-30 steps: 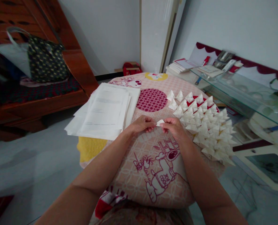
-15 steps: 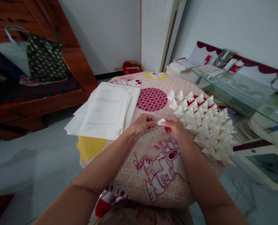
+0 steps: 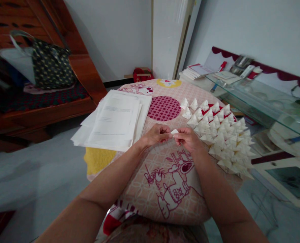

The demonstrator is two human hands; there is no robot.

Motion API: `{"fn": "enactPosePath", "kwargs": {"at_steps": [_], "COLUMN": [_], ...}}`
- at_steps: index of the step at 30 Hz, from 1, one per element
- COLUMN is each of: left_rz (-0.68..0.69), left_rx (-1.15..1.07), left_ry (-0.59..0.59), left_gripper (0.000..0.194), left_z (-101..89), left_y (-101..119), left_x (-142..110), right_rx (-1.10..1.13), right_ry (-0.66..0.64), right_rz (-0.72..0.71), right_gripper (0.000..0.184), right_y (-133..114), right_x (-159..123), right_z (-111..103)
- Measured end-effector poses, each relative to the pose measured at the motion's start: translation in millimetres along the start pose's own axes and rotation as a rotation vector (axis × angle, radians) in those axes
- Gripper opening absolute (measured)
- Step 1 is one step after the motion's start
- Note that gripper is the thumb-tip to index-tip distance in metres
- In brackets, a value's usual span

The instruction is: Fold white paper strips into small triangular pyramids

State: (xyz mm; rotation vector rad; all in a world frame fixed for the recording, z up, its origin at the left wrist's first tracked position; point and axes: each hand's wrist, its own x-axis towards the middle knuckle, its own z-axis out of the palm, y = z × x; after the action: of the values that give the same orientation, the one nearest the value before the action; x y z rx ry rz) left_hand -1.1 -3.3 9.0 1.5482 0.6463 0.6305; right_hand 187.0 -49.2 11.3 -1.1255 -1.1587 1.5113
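Observation:
Between my two hands, above the patterned tablecloth (image 3: 140,185), is a small folded piece of white paper (image 3: 174,131). My left hand (image 3: 158,133) pinches its left edge between thumb and fingers. On the other side my right hand (image 3: 186,137) is closed on its right end. The fingertips cover much of the paper, so its full folds are hidden. To the right of my right hand stand several rows of pointed folded paper pieces (image 3: 223,135). A stack of white paper sheets (image 3: 114,118) lies to the left of my left hand.
Along the right runs a glass shelf (image 3: 266,101) with small items and a stack of booklets (image 3: 195,71) at its far end. A wooden bench (image 3: 84,74) with a dotted bag (image 3: 52,64) stands at the left. A red bag (image 3: 142,75) sits behind the table.
My left fingers have come in closer to the paper and grip its left side again, after showing more of it half a second ago. The sheets and folded pieces have not moved.

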Motion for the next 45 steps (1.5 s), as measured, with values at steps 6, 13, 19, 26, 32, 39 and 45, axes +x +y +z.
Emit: {"fn": "enactPosePath", "kwargs": {"at_steps": [6, 13, 19, 26, 32, 39, 45], "left_rz": [0.024, 0.093, 0.108, 0.100, 0.103, 0.139, 0.144], "left_rx": [0.049, 0.235, 0.345, 0.217, 0.181, 0.421, 0.721], "left_ry": [-0.007, -0.056, 0.031, -0.021, -0.023, 0.045, 0.078], "left_gripper": [0.040, 0.037, 0.039, 0.046, 0.045, 0.039, 0.011], "left_z": [-0.8, -5.2, -1.2, -4.1, -5.0, -16.2, -27.0], "left_y": [-2.7, -3.3, -1.2, -5.9, -2.6, -10.7, -6.5], "left_x": [-0.3, -0.9, -0.3, 0.0, -2.0, 0.9, -2.3], "right_rx": [0.004, -0.141, -0.237, -0.237, -0.299, -0.563, -0.805], "right_ry": [-0.004, -0.024, 0.009, 0.011, -0.021, 0.027, 0.100], "right_rz": [-0.020, 0.008, -0.013, 0.001, -0.055, -0.219, -0.336], "right_gripper": [0.021, 0.029, 0.034, 0.037, 0.038, 0.036, 0.014], "right_y": [1.2, 4.7, -0.1, -2.3, -6.8, 6.7, 10.4], "right_x": [0.6, -0.7, -4.7, -5.6, -8.7, 0.8, 5.9], "right_z": [-2.3, -6.0, -4.2, 0.1, -4.8, -7.7, -12.4]}}
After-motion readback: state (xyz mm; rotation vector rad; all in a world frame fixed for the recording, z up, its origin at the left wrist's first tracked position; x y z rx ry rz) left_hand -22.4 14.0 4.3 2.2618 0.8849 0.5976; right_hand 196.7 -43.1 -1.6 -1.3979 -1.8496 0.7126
